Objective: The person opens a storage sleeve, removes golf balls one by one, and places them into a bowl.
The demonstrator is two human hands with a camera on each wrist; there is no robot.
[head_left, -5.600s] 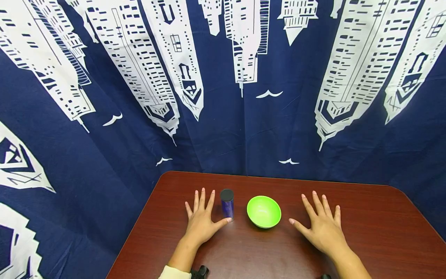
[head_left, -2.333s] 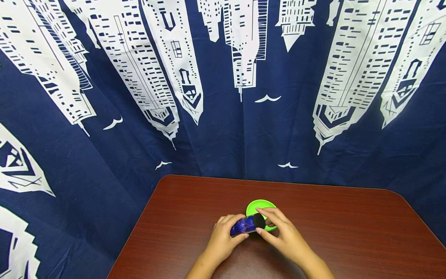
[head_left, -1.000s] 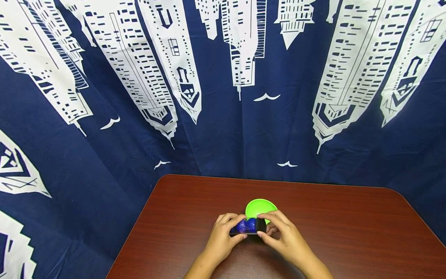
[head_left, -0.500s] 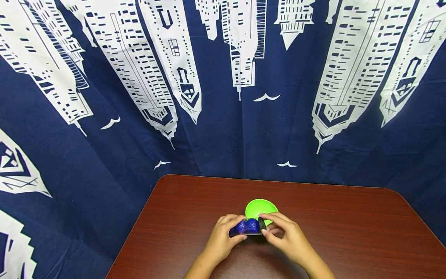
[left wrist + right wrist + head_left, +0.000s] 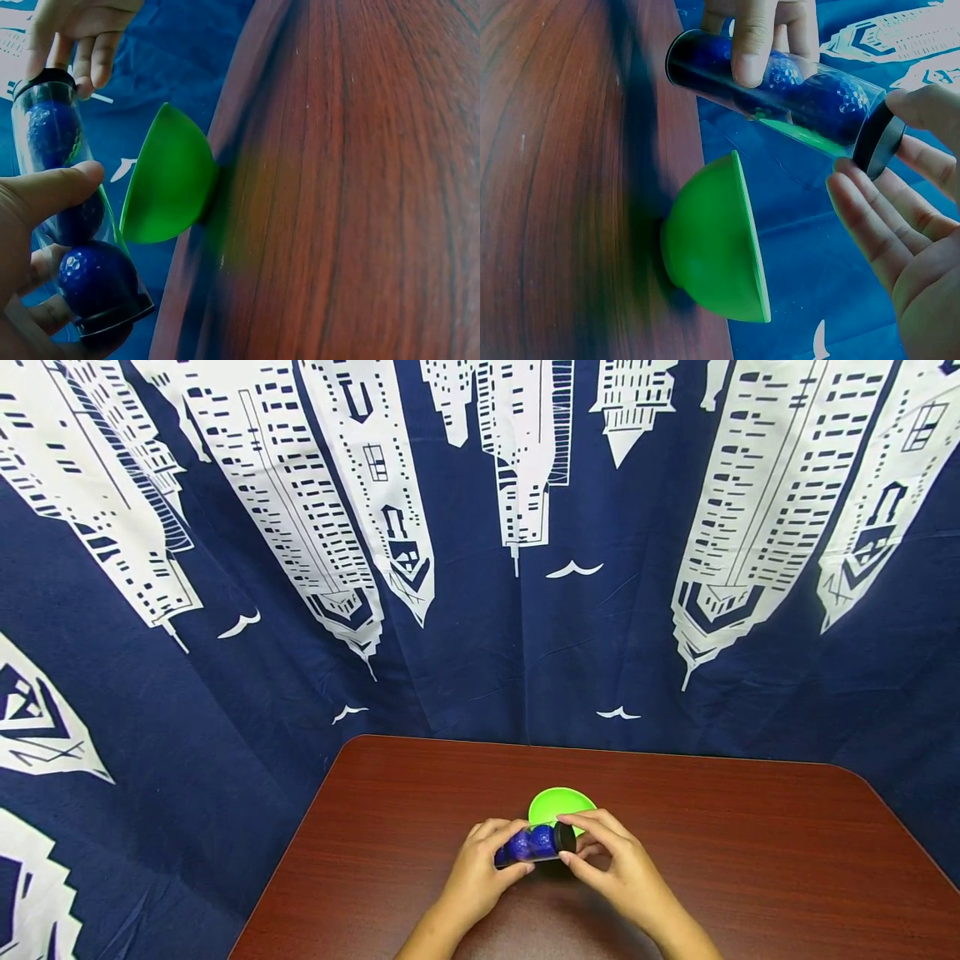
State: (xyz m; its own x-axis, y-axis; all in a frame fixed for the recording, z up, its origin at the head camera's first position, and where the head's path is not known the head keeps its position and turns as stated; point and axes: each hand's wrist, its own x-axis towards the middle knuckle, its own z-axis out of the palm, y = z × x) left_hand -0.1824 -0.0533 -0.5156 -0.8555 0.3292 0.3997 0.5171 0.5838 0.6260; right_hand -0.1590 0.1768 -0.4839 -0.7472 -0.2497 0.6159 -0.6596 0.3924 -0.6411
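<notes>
A clear plastic tube (image 5: 531,843) of blue golf balls lies sideways in the air, close above the table and in front of a green bowl (image 5: 553,803). My left hand (image 5: 478,870) grips its body, thumb on the near side. At the right end my right hand (image 5: 624,862) pinches the black cap (image 5: 880,140) between thumb and fingers. The cap sits on the tube's end. Three dimpled golf balls (image 5: 97,279) show through the wall in the left wrist view. Hands and tube hide part of the bowl's near side in the head view.
The bowl stands upright on a reddish-brown wooden table (image 5: 735,835). Behind the table and along its left side hangs a navy cloth (image 5: 465,677) printed with white upside-down buildings and birds.
Earlier the tube stood upright left of the bowl, with both hands spread apart. Both hands now hold it raised and sideways. Over the last second, the right fingers shifted slightly on the cap.
</notes>
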